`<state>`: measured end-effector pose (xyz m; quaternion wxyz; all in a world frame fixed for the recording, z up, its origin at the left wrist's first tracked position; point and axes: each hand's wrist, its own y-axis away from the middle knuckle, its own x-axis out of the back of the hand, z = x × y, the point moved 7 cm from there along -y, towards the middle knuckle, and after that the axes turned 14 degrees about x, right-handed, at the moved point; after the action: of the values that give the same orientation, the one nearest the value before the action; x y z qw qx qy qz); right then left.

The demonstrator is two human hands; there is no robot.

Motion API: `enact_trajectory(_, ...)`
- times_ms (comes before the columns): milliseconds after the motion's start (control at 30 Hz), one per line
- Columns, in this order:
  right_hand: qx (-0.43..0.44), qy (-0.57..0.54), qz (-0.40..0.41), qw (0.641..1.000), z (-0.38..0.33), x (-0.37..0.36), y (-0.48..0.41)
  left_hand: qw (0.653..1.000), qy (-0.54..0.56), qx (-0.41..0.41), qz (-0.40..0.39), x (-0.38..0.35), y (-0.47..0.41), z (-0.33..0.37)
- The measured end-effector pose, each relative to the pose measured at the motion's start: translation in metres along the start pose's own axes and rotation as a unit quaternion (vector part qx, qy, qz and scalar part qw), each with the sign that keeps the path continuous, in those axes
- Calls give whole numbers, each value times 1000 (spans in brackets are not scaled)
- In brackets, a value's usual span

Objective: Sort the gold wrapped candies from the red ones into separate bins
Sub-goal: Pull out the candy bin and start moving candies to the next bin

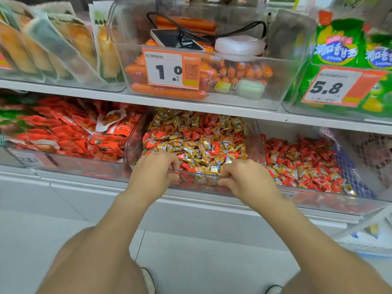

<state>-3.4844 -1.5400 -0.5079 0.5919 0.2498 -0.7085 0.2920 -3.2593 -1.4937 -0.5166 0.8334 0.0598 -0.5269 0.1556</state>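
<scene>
- Gold-wrapped candies (pixel 212 158) jumbled with red-wrapped candies (pixel 197 132) in clear plastic middle bin (pixel 199 174) on lower white shelf (pixel 84 181), beyond bare knees (pixel 91 262) and white shoe tips (pixel 148 281) on pale tiled floor (pixel 191 251).
- Curled over that bin's front rim: left hand (pixel 156 168), fingers hooked inside, thumb outside against the wall.
- Gripping same rim further right: right hand (pixel 244 177), fingers bent over the edge, apart from the other hand.
- Just beside on the right: second clear bin (pixel 318 200), holding mostly red wrappers with scattered gold ones.
- On the left: clear bin of flat red snack packets (pixel 70 134).
- Up on higher shelf, straight above: clear box of orange sausages (pixel 167 92) with orange-and-white price tag (pixel 170 70) reading 1.0.
- Resting on those sausages: dark-screened phone (pixel 176 40), looped black cable (pixel 239 28), white rounded case (pixel 239 46); lower down inside, pale green case (pixel 250 88).
- Far right: green printed bags (pixel 337 45) behind tag (pixel 331 87) reading 5.8.
- Far left: see-through packs of yellow food (pixel 53 45), leaning.
</scene>
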Motion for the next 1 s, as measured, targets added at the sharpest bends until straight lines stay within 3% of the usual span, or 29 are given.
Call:
enact_trajectory(367,-24,-11,66,997,-12,18,14,995,-81,17,50,21,13,16)
enact_trajectory(500,-12,15,25,1000,-22,11,24,995,-95,36,2,16,24,9)
enact_trajectory(767,3,25,-1,1000,-30,4,35,990,-135,28,-8,13,36,13)
enact_trajectory(1000,103,33,-32,994,-40,3,46,965,-251,71,-18,20,56,36)
